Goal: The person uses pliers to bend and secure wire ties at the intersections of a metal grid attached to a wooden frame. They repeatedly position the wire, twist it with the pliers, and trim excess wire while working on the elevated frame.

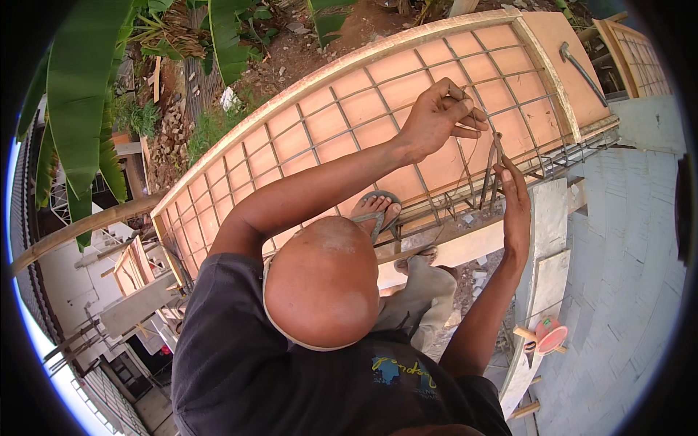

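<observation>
High above neighbouring yards, left hand pinches tie wire while right hand grips pincers over rebar grid; overtwisting could snap it

The left hand fingertips curl shut around thin wire, concealing the grip point. The right hand palm covers the pliers handles. At 6 o'clock, the head hides the torso and one foot.
</observation>
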{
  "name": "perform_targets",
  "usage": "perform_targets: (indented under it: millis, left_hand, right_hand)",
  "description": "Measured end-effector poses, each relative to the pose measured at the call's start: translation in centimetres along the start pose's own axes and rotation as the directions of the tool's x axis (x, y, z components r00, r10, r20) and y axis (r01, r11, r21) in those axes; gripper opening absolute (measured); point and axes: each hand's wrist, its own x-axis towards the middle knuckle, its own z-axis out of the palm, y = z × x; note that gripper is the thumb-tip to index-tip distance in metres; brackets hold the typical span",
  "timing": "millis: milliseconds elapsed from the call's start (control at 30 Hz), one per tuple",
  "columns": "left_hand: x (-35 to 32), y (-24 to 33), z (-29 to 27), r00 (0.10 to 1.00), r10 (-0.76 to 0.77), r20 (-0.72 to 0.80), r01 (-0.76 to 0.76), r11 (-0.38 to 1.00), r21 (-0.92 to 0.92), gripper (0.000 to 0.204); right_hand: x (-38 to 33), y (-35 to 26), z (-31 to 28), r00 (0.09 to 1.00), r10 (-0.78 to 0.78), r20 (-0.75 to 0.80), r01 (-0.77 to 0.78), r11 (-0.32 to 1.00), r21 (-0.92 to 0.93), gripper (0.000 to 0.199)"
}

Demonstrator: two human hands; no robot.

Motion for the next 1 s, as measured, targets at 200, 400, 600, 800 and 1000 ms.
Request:
perform_targets:
  millis: [200,400,600,800,1000]
  left_hand:
    - [1.5,-9.5,-5.3,0.999,0.019,-0.030,-0.024,0.985,-0.169,0.021]
    - [-1.5,-13.7,-17.0,0.822,-0.412,-0.394,0.550,0.755,0.357,0.049]
    - [-0.2,-19.8,-20.0,0.856,-0.471,-0.214,0.461,0.882,-0.098,0.035]
    - [0.7,-20.9,-19.7,0.893,-0.398,-0.210,0.383,0.917,-0.110,0.032]
    - [1.3,-20.0,-20.3,0.882,-0.388,-0.267,0.440,0.881,0.173,0.031]
  right_hand:
    - [2.7,-1.7,8.2,0.990,0.140,-0.034,-0.143,0.980,-0.140,0.036]
    - [3.3,2.9,10.9,0.981,0.195,0.012,-0.176,0.912,-0.371,0.030]
    - [4.2,7.5,12.5,0.942,0.330,-0.056,-0.310,0.797,-0.518,0.028]
    - [6.4,10.3,14.1,0.964,0.259,-0.060,-0.239,0.748,-0.619,0.028]
    - [9.8,10.6,14.7,0.960,0.269,0.084,-0.144,0.725,-0.674,0.030]
